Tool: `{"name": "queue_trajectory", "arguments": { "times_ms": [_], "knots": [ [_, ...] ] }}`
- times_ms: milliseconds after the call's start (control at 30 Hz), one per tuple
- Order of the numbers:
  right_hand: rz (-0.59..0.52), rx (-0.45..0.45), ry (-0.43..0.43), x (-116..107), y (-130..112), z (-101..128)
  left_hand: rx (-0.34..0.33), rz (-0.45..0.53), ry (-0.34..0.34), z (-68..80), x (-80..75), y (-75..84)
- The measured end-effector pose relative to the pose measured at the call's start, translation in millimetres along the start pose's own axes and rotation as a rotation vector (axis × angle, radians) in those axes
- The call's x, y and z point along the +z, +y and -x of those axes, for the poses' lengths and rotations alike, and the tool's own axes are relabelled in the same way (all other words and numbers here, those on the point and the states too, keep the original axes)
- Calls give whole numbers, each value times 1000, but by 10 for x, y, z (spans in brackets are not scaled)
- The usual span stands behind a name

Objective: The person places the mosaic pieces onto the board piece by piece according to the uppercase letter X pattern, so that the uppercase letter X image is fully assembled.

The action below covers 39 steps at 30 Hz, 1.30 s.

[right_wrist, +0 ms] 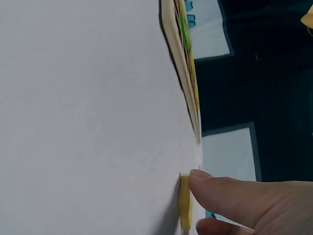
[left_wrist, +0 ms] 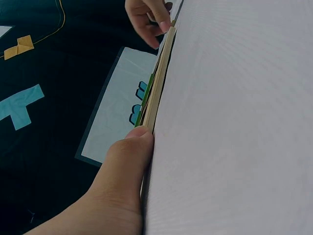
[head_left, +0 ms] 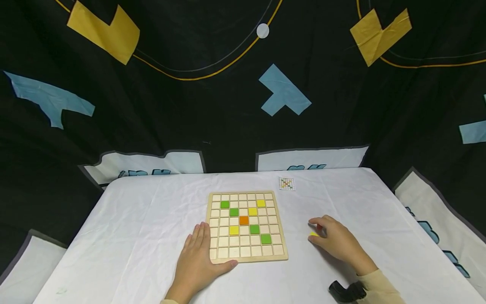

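Note:
A square wooden grid board (head_left: 247, 260) lies on the white cloth, holding green, yellow and orange squares among plain ones. My left hand (head_left: 197, 257) rests at its near left corner, fingers extended along the left side and thumb on the front edge. In the left wrist view, the thumb (left_wrist: 132, 147) lies against the rim. Right of the board, my right hand (head_left: 338, 238) is around a yellow tile (head_left: 313, 234). Its thumb is right at the tile, while the index finger stands apart. The right wrist view shows the tile (right_wrist: 185, 203) edge-on beside the thumb tip.
A small card (head_left: 287, 184) printed with a coloured grid lies beyond the board's far right corner. The white-covered table (head_left: 133, 236) meets a black curtain (head_left: 212, 122) with blue and gold shapes. A black device (head_left: 346, 292) is by the right wrist.

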State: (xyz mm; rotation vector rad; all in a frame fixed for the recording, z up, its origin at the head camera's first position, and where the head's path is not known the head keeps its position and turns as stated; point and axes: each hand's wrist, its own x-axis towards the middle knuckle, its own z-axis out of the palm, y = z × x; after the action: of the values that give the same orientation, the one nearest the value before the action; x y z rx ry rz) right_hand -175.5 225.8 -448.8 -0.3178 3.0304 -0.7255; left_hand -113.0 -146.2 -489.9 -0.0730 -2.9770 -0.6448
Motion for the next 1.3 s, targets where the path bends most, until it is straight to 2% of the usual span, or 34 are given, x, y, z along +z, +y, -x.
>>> {"name": "queue_trajectory", "arguments": {
  "times_ms": [300,433,567,700,867,1000,1133,1300],
  "knots": [
    [-63,21,-30,-8,59,8,-3,-3,2,3,-13,-6],
    [-140,20,-35,7,30,-51,-5,0,2,1,-17,-8],
    [-217,3,-5,58,-58,-127,-4,-2,2,1,-23,-9],
    [-279,-3,-6,152,-230,-209,-3,-1,0,4,-26,-6],
    [-384,-21,-67,293,-490,-293,-3,4,-9,5,-30,5],
    [-457,-83,-114,394,-710,-346,0,14,-12,3,-41,14],
    [-470,-169,-151,509,-928,-391,-1,21,-22,-2,-49,13],
    [-484,-226,-182,638,-1168,-450,14,24,-34,-1,-64,-7]
  ]
}}
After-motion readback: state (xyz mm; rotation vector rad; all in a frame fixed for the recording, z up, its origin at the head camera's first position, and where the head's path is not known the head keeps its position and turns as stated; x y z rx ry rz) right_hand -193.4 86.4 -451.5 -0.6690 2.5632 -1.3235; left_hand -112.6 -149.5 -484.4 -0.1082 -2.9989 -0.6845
